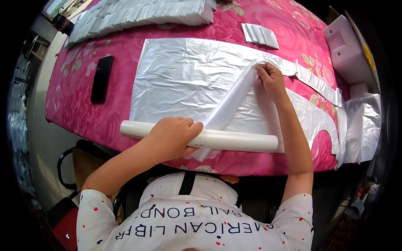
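Note:
A thin, shiny white plastic bag [176,79] lies spread and wrinkled across the table, with handle-like strips at its right end. My left hand [176,133] is wrapped round a white plastic pipe [243,140], which lies across the bag's near side. Farther off to the right, my right hand [270,79] pinches a raised fold of the bag between thumb and fingers. The fold runs slantwise from that pinch down to the pipe beside my left hand. Part of the bag's near edge is hidden by the pipe and my left hand.
Pink flowered cloth [79,113] covers the table. A black phone [101,79] lies at the left. Stacks of folded white bags [142,16] stand at the far left, and a small folded stack [259,36] lies farther right. A white foam box [347,50] stands at the right edge, near more plastic bags [362,129].

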`<action>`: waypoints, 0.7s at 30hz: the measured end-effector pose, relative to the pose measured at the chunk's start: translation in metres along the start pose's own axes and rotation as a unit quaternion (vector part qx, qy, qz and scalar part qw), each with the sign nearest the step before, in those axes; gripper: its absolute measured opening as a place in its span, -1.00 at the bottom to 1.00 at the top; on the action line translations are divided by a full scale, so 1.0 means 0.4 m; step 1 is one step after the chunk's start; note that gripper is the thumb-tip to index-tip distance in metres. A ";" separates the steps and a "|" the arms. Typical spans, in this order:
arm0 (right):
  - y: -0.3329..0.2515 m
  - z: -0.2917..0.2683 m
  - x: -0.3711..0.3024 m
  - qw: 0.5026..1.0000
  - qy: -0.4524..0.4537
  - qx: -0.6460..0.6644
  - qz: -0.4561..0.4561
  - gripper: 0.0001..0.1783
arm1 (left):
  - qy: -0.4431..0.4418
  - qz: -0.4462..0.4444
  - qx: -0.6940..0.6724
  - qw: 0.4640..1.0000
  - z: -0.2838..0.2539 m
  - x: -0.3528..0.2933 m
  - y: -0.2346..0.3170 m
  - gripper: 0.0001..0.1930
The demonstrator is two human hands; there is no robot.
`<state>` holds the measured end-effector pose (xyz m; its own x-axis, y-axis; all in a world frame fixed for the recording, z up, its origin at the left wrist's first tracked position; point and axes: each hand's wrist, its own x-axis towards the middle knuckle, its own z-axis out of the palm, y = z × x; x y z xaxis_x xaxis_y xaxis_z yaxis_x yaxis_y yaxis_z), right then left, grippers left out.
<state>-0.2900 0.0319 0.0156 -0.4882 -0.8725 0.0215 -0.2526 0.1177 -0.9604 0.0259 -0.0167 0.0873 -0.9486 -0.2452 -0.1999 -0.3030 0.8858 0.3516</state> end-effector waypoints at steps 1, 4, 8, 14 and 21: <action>-0.005 0.015 0.006 1.000 -0.010 -0.008 0.001 -0.82 | 0.032 0.020 0.018 0.999 0.004 0.036 0.004 -0.60; -0.015 0.041 0.019 0.998 -0.053 -0.031 -0.009 -0.83 | 0.166 0.110 0.043 0.979 0.041 0.101 0.009 -0.55; -0.022 0.035 0.033 0.993 -0.103 -0.060 0.009 -0.83 | 0.233 0.287 -0.015 0.929 0.114 0.075 0.011 -0.52; -0.018 0.021 0.048 0.990 -0.112 -0.077 0.028 -0.80 | 0.038 0.225 -0.023 0.973 0.174 -0.010 -0.010 -0.25; -0.136 0.078 -0.075 0.969 0.064 -0.223 -0.087 -0.65 | 0.039 0.172 0.023 0.984 0.233 -0.049 0.045 -0.16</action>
<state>-0.2356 0.0367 0.0584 -0.4982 -0.8352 0.2331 -0.6617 0.1925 -0.7247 0.0476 0.0409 0.0125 -0.9990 0.0442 -0.0050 0.0397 0.9380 0.3444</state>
